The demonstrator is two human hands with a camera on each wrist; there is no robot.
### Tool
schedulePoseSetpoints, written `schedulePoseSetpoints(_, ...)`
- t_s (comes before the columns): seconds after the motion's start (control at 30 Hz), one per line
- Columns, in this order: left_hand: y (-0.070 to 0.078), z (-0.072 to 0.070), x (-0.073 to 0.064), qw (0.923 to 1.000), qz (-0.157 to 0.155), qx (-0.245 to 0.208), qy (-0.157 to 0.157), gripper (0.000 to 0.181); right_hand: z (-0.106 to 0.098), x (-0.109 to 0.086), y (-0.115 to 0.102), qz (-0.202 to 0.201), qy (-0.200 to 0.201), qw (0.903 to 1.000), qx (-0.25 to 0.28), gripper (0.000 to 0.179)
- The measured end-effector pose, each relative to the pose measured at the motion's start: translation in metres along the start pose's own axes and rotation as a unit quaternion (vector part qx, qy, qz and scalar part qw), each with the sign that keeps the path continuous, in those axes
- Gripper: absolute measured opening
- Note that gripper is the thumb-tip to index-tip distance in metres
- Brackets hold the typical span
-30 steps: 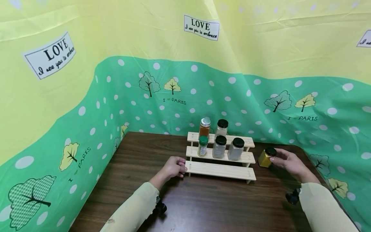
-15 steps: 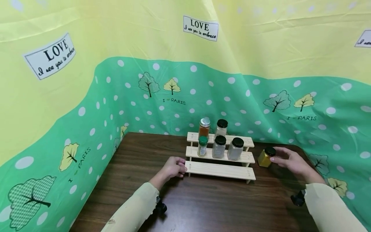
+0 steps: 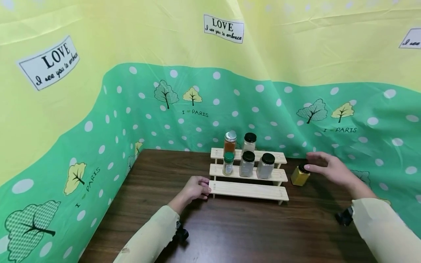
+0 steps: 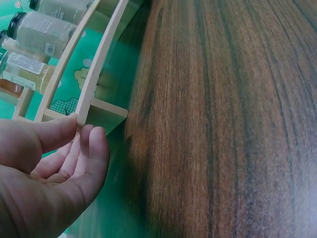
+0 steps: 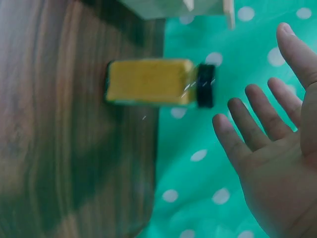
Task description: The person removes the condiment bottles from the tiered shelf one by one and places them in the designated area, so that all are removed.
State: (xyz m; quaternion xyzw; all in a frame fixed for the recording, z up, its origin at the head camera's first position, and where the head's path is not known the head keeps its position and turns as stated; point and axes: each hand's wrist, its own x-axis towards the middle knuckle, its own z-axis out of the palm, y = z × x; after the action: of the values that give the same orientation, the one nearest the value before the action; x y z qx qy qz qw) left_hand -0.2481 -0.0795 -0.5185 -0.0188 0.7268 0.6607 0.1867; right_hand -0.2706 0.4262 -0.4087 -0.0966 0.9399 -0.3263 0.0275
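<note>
My left hand (image 3: 194,188) pinches the left end of a three-step wooden rack (image 3: 248,190) at its lowest shelf. In the left wrist view, the thumb and curled fingers (image 4: 99,144) meet at that shelf's end. Over on the right, a square jar of yellow spice (image 3: 300,176) with a black lid stands upright on the table beside the rack. My right hand (image 3: 330,170) is just above and right of the jar, its thumb overlapping the lid in the head view. In the right wrist view, its fingers (image 5: 260,116) are spread apart from the lid, with nothing held.
On the rack's middle shelf stand a green-capped jar (image 3: 228,163) and two black-lidded jars (image 3: 246,164). A silver-capped jar of reddish spice (image 3: 230,141) and another black-lidded jar (image 3: 249,142) are on the top shelf. A patterned cloth (image 3: 184,128) hangs behind the dark wooden table (image 3: 250,233).
My right hand has let go of the yellow spice jar and moved up and right, its fingers opening. The left hand keeps its hold on the rack. The head view has shifted slightly.
</note>
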Motion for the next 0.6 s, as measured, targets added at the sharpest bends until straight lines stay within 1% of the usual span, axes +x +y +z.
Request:
schedulePoseSetpoints(0.13,0.001,-0.001,0.001,1.0,0.001,0.001,-0.001,0.044,-0.001,0.004,-0.023,-0.012,0.002,0.9997,0.021,0.069)
schedulePoseSetpoints(0.23,0.001,-0.001,0.0,1.0,0.0,0.001,-0.002,0.044,0.002,0.01,-0.039,-0.03,-0.001,0.9989,0.037,0.064)
schedulePoseSetpoints(0.43,0.001,-0.001,0.0,1.0,0.003,0.0,-0.005,0.044,0.009,0.03,-0.068,-0.06,-0.02,0.9963,0.059,0.059)
schedulePoseSetpoints(0.6,0.0,-0.001,0.001,1.0,0.004,0.0,-0.005,0.044,0.015,0.048,-0.09,-0.067,-0.034,0.9946,0.072,0.06)
